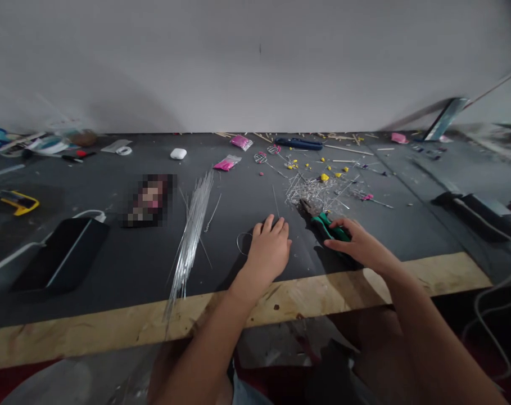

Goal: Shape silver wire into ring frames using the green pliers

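Observation:
My left hand (268, 247) rests palm down on the dark table, its fingers slightly spread. A thin straight wire (275, 197) sticks out beyond its fingertips, and a wire loop (243, 243) lies by its left side; what is under the palm is hidden. My right hand (356, 242) grips green-handled pliers (321, 222), thumb and fingers around the handles. The pliers' jaws point toward a pile of short cut wires (308, 191). To the left of my left hand lies a bundle of long silvery wires (191, 230).
Pink packets (227, 163), yellow bits (325, 177) and wire pieces with pink beads (261, 158) lie behind. At left are a black power bank (63, 253) with a white cable, a yellow cutter (25, 202) and a white earbud case (178, 153). A wooden edge (314, 295) runs along the front.

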A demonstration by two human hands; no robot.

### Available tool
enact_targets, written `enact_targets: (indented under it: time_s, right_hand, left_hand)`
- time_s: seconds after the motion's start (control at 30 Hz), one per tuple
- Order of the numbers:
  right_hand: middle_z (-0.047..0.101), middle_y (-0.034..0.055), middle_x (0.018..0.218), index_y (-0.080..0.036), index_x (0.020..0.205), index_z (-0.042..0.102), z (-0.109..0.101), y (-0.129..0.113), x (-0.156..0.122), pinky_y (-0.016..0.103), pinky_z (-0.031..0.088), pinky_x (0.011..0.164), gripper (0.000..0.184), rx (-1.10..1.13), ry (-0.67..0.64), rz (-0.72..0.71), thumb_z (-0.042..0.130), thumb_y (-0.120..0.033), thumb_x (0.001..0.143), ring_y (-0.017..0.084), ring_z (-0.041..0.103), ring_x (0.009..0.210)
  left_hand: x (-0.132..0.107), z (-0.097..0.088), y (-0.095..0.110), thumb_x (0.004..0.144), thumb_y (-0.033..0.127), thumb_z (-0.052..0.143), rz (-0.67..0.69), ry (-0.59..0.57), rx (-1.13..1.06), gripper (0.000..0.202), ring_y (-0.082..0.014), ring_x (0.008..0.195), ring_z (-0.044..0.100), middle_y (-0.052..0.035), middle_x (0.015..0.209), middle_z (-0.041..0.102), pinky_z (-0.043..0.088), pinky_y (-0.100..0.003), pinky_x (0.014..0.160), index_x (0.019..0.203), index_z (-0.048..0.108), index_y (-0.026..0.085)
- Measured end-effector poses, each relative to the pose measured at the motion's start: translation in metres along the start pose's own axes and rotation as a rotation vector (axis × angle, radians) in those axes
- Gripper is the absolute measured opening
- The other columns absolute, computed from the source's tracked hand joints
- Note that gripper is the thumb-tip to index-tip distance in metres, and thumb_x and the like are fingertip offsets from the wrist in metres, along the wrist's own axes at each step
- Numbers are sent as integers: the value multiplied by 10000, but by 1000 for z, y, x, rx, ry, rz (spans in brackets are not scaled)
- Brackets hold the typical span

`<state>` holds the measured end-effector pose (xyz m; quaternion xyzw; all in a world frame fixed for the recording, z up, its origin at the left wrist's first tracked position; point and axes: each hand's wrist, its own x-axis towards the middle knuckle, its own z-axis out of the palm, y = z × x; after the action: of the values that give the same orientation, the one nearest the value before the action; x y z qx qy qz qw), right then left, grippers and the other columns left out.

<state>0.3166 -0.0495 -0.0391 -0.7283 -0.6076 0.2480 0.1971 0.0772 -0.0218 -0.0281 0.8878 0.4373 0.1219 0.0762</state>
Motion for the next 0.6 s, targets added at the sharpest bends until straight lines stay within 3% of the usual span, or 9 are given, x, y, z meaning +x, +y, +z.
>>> enact_targets:
  time_s: [0.17,0.3,0.6]
  right_hand:
    - [527,76,1082,-248,1014,555,-5,-2,-4,415,384,866,406,26,-20,-26,623,-496,699,285,488,1023]
    - [528,79,1091,-251,994,561,-5,-4,-7,427,369,898,373,27,-9,-52,634,-466,698,290,479,1056]
    - [530,85,1071,-254,980,592,0,1,-3,451,377,883,388,-14,7,-35,644,-492,678,306,479,1047]
  left_hand:
    - [-31,4,16,934,315,316,38,-32,50,451,-271,1338,301,-156,1365,473,172,-482,1098,1264,493,64]
    - [-63,8,32,877,511,380,59,-45,9,607,-284,1336,308,-165,1399,423,207,-473,1100,1285,479,74]
    - [-110,22,35,894,471,398,178,110,6,486,-241,1271,423,-77,1337,519,305,-424,1080,1213,545,136]
